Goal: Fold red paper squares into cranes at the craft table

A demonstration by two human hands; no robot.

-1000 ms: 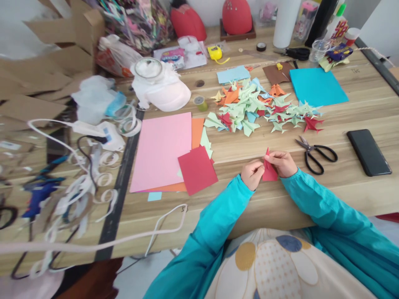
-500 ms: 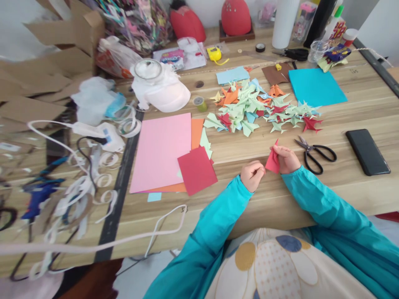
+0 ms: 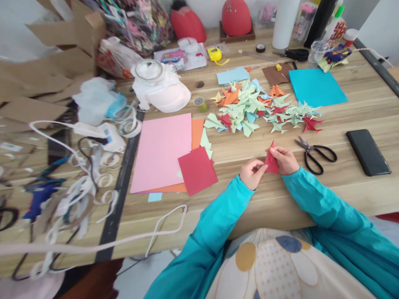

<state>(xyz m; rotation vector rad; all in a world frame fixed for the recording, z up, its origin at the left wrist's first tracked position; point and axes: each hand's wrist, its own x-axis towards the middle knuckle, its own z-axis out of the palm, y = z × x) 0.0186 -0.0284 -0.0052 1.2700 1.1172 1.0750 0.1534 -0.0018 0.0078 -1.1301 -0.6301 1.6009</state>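
Observation:
A small folded piece of red paper [image 3: 272, 163] is held up between my two hands, above the wooden table. My left hand [image 3: 252, 172] is closed, pinching its lower left edge with thumb and finger. On the other side, my right hand [image 3: 285, 160] grips the paper's right side, thumb on top, and a thin point of it sticks up. Black-handled scissors [image 3: 316, 153] lie with blades apart just right of my right hand. Beyond my hands is a heap of folded paper cranes [image 3: 246, 106] in pale green, orange, red and blue.
Red paper squares [image 3: 198, 171] overlap pink sheets [image 3: 163, 151] on the left. A phone [image 3: 368, 152] lies at the right, and blue paper [image 3: 316, 87] behind the cranes. A white cord [image 3: 140, 234] crosses the front left; cables and a glue gun [image 3: 40, 199] clutter the far left.
My left fingers have come up onto the red paper's lower left edge. The paper has tilted and shifted slightly left, and its folded shape looks different.

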